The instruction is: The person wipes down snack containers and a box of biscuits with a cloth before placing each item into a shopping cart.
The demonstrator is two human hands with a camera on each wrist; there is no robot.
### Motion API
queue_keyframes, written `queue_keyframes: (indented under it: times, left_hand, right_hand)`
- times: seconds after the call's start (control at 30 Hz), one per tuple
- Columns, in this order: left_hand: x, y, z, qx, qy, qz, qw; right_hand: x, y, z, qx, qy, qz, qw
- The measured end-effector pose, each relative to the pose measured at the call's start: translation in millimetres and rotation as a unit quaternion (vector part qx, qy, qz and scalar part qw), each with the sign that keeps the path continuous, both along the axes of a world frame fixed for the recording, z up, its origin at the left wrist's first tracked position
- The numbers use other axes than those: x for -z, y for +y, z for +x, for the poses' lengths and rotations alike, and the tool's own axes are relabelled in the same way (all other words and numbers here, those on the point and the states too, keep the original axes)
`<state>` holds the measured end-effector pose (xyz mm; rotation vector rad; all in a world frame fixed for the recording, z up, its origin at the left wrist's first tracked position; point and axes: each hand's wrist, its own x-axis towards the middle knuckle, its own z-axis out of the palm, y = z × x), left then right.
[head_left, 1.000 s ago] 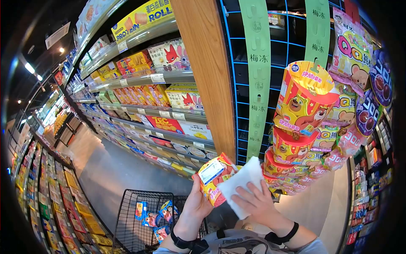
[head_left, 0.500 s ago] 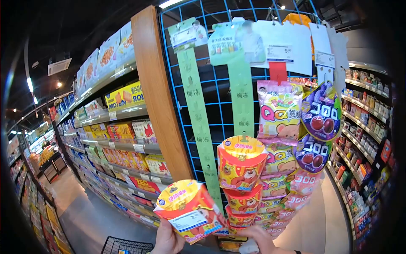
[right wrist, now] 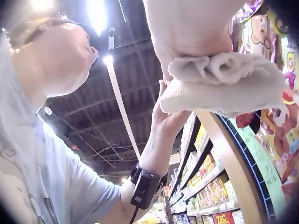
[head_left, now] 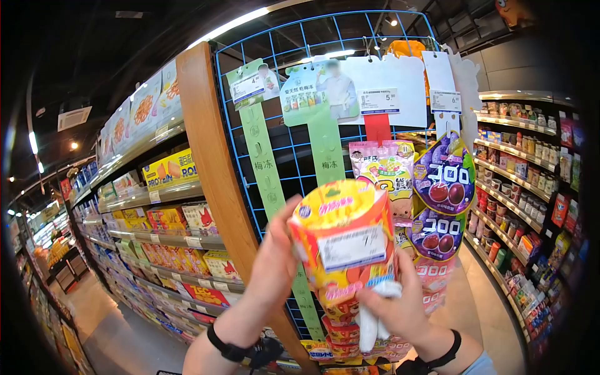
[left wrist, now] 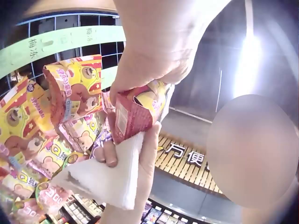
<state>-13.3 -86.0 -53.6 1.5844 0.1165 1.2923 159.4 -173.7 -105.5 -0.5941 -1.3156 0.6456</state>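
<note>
Fingers first: those of the left hand (head_left: 272,265) curl round the side of the snack pack (head_left: 345,240), thumb against its near edge, holding it up at chest height before the display. Fingers of the right hand (head_left: 400,309) are bent round a folded white cloth (head_left: 373,315), with their tips touching the lower edge of the same pack.

Blue wire rack (head_left: 294,156): upright, fixed beside a wooden end panel (head_left: 215,206); carries price cards and two green hanging strips (head_left: 262,162).
Side shelves (head_left: 165,225): to the left, stocked with boxed biscuits.
Hanging sweets (head_left: 444,181): purple and pink bags in columns, just right of the held pack.
Matching bear-print packs (head_left: 340,328): hung in a column directly below the held one.
Snack pack: yellow and orange, white label facing the viewer.
Cloth: bunched, hanging below the right palm.
</note>
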Motion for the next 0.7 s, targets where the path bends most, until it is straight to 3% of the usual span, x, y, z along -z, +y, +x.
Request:
queue_keyframes:
  times: [0.03, 0.07, 0.17, 0.37, 0.43, 0.53, 0.7]
  left_hand:
    - [-11.6, 18.0, -1.3, -0.06, 0.013, 0.057, 0.996]
    - [-29.8, 21.5, 1.9, -0.109, 0.016, 0.036, 0.993]
    - [-62.3, 42.9, 10.9, -0.116, 0.039, 0.005, 0.992]
    - [-80.3, 74.6, 24.7, -0.018, 0.024, -0.021, 0.999]
    - [-86.2, 78.2, 28.0, -0.007, -0.006, -0.059, 0.998]
    - [-96.6, 74.8, 31.1, 0.074, 0.0, -0.114, 0.991]
    - [-110.2, 77.0, 31.1, 0.084, 0.032, -0.134, 0.987]
  right_hand:
    - [-8.2, 3.3, 1.3, 0.006, 0.022, 0.001, 1.0]
    - [-15.0, 8.3, 3.7, 0.008, 0.024, -0.003, 1.0]
    - [-25.8, 24.1, 7.5, 0.037, 0.037, 0.025, 0.998]
    - [-42.4, 44.0, 4.7, 0.074, -0.008, 0.047, 0.996]
    - [-46.7, 48.9, 1.3, 0.082, 0.001, 0.034, 0.996]
    - [-46.8, 58.4, 1.9, 0.088, 0.003, 0.027, 0.996]
    - [-52.8, 56.9, -1.3, 0.093, -0.009, 0.024, 0.995]
